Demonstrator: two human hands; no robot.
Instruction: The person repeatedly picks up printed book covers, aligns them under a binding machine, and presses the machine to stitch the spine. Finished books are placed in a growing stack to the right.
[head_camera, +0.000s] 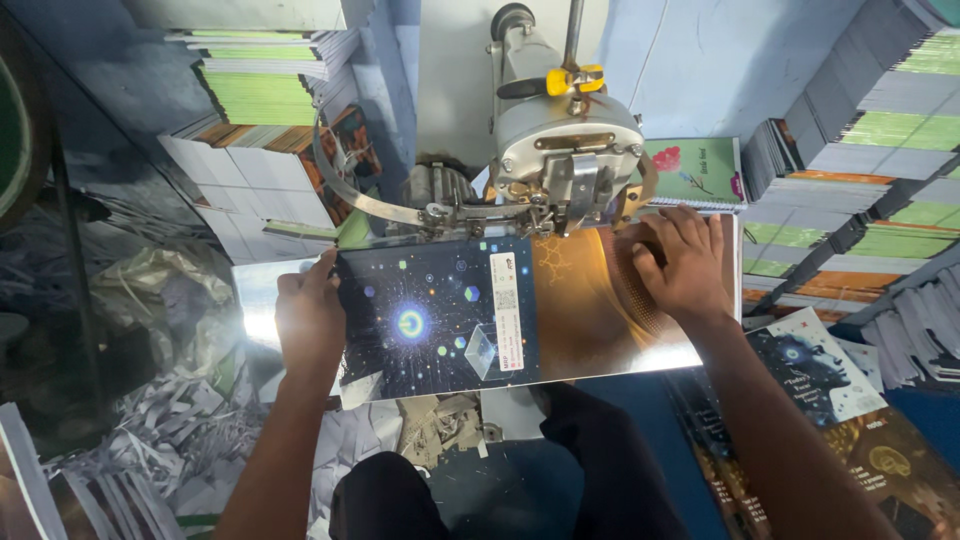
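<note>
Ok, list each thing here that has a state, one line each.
Book cover sheet: lying flat and open under the machine head, both hands pressing it.
Left hand: flat on the sheet's left edge, grip open.
Right hand: flat on the sheet's right part, fingers spread, grip open.
Stitching machine: head just above the sheet's top edge; running or not cannot be told.
Printed covers: loosely stacked at right.
Paper scraps: heaped on the floor.
</note>
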